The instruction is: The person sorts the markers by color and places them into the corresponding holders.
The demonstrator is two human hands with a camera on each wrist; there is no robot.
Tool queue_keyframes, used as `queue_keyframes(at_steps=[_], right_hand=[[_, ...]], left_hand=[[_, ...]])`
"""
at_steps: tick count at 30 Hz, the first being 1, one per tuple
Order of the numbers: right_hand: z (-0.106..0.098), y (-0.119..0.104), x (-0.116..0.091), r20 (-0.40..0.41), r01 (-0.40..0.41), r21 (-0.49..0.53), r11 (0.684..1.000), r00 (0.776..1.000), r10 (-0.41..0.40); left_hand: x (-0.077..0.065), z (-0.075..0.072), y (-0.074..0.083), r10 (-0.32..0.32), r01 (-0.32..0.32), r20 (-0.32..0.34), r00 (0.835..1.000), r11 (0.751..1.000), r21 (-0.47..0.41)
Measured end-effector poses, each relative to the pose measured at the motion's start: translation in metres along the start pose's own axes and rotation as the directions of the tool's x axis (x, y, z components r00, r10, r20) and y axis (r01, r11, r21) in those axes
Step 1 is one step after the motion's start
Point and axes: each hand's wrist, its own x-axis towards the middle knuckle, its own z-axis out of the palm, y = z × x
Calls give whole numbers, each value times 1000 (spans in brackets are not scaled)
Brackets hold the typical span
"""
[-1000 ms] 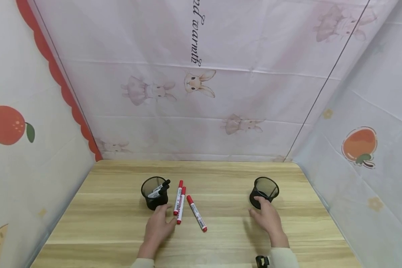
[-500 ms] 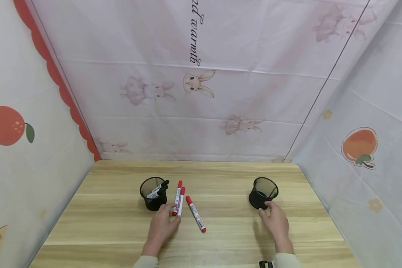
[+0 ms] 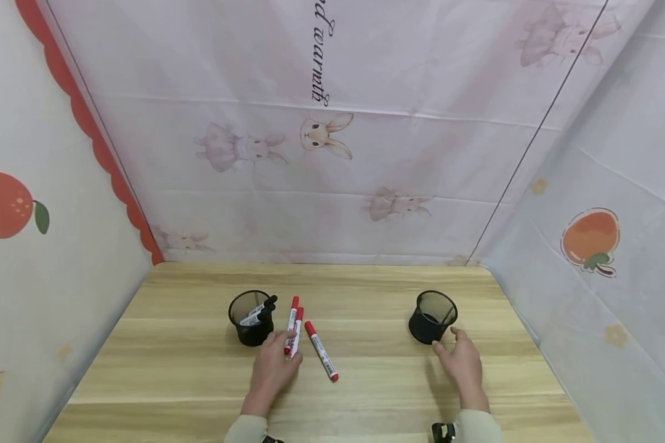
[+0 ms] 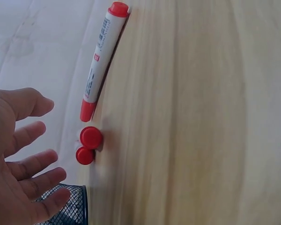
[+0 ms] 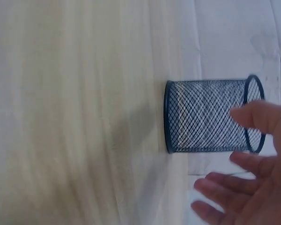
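My left hand hovers at the near ends of two red-capped markers that lie side by side. Its fingers are spread and loosely bent around them without gripping, as the left wrist view shows. A third red-capped marker lies slanted to their right. Just beyond the hand stands a black mesh pen holder with black-capped markers leaning in it. On the right, my right hand is held with parted fingers in front of a second mesh pen holder, apart from it.
The pale wooden table carries everything. A pink rabbit-print cloth rises behind its far edge. Fruit-print cloths hang at both sides.
My left hand has moved right, from the left pen holder to the two markers. My right hand has drawn back from the right pen holder, toward me and right.
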Motion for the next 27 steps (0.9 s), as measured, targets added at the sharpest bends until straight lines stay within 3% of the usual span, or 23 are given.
queue_keyframes(at_steps=[3, 9, 13, 22, 27], right_hand=[[-1, 5, 7, 46, 3, 122, 992, 999, -9], [0, 14, 25, 77, 13, 336, 942, 996, -41], [2, 17, 36, 71, 37, 419, 907, 995, -73], [11, 23, 48, 65, 41, 561, 827, 993, -93], [13, 23, 50, 61, 35, 584, 811, 994, -87]], left_hand=[[1, 1, 3, -7, 7, 0, 1000, 1000, -5], [3, 5, 6, 16, -16, -32, 999, 1000, -9], [5, 8, 7, 42, -42, -62, 997, 999, 4], [6, 14, 9, 46, -43, -48, 998, 997, 65], [7, 16, 14, 73, -70, -19, 997, 992, 109]])
